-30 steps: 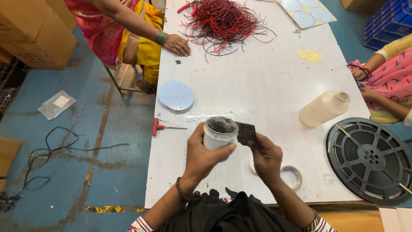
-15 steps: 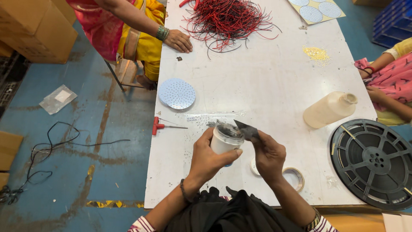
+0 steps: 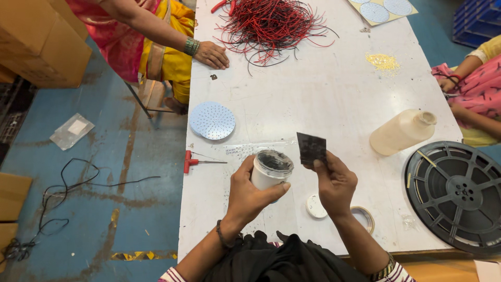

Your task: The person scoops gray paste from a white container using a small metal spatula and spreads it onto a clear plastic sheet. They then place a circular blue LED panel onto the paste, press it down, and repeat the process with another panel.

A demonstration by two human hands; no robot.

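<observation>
A small white cup (image 3: 270, 172) with dark contents is gripped by the left hand (image 3: 251, 194) above the white table (image 3: 323, 99). A dark square card (image 3: 311, 148) is pinched upright by the right hand (image 3: 335, 181), just beside the cup. A white lid (image 3: 315, 206) and tape roll (image 3: 364, 218) lie below.
</observation>
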